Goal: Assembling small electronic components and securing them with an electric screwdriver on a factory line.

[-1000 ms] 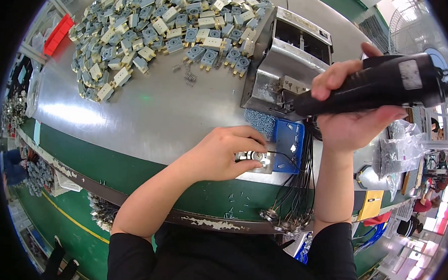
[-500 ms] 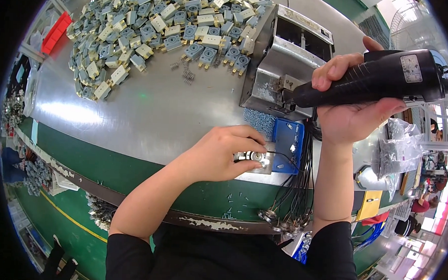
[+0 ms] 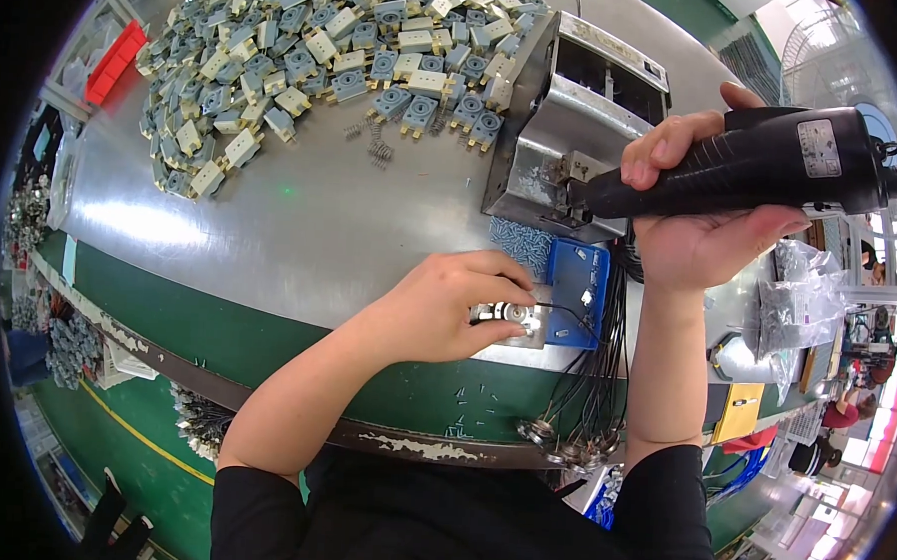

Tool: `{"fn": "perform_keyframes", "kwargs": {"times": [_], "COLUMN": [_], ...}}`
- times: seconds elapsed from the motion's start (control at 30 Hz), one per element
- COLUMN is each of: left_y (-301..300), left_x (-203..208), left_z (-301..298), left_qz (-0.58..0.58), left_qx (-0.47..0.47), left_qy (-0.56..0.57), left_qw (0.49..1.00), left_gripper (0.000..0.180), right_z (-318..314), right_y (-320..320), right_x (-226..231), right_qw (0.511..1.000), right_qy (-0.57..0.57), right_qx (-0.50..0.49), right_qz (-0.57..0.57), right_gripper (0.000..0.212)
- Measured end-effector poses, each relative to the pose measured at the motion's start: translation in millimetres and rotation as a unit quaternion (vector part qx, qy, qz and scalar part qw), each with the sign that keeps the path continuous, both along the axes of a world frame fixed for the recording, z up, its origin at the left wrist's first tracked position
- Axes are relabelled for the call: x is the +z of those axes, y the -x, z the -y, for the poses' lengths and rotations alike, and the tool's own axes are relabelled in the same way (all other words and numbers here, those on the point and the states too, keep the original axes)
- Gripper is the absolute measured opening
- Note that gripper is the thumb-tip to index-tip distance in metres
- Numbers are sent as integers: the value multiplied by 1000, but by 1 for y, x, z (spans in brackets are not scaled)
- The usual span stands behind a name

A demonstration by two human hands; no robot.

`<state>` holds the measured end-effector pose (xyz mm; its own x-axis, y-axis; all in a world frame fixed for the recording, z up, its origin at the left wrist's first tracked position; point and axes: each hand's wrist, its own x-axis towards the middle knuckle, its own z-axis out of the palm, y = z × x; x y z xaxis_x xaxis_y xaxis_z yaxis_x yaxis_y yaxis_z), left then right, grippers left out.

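My right hand (image 3: 687, 205) is wrapped round a black electric screwdriver (image 3: 744, 158), held nearly level. The screwdriver's tip meets the front of a metal screw feeder (image 3: 575, 135). On the bench edge, my left hand (image 3: 467, 306) grips a small round silver metal part (image 3: 513, 313) between thumb and fingers; a black wire runs from it to the right. That part rests on a metal plate (image 3: 532, 334). Just beyond it are a heap of small screws (image 3: 520, 240) and a blue tray (image 3: 577, 266) with a few small pieces inside.
A large pile of grey and cream plug-like housings (image 3: 349, 45) covers the far left bench. Loose springs (image 3: 379, 149) lie before it. Black cables with round metal ends (image 3: 571, 448) hang over the near edge. A red bin (image 3: 116, 62) stands at far left, a plastic bag (image 3: 803, 305) at right.
Almost nothing differs. Both hands keep their grips, and the screwdriver tip stays at the feeder; the whole view has shifted very slightly.
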<state>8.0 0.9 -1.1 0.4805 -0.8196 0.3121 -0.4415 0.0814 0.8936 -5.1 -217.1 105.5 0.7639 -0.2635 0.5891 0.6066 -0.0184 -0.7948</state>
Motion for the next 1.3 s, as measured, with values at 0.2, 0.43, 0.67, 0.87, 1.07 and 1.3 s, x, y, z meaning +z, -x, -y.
{"fn": "perform_keyframes", "kwargs": {"times": [0.2,0.43,0.67,0.87,1.07,1.3], "left_y": [-1,0,2,2,-1,0], "left_x": [0,1,1,3,3,0], "left_z": [-1,0,0,-3,-2,-2], "left_qz": [3,3,5,-2,-9,-5], "left_qx": [3,3,4,6,-2,0], "left_qy": [-2,-1,2,-2,-16,-14], "left_qw": [1000,1000,1000,1000,1000,1000], "left_gripper": [30,31,31,30,28,29], "right_z": [-2,-6,-8,-17,-27,-34], "right_y": [1,3,4,29,56,60], "right_x": [-1,2,11,14,3,-6], "right_qw": [1000,999,997,983,982,985], "right_qy": [26,46,66,-100,-74,-66], "right_qx": [0,-1,-24,120,133,107], "right_qz": [-1,-20,-44,-93,-110,-118], "right_gripper": [106,110,111,108,111,112]}}
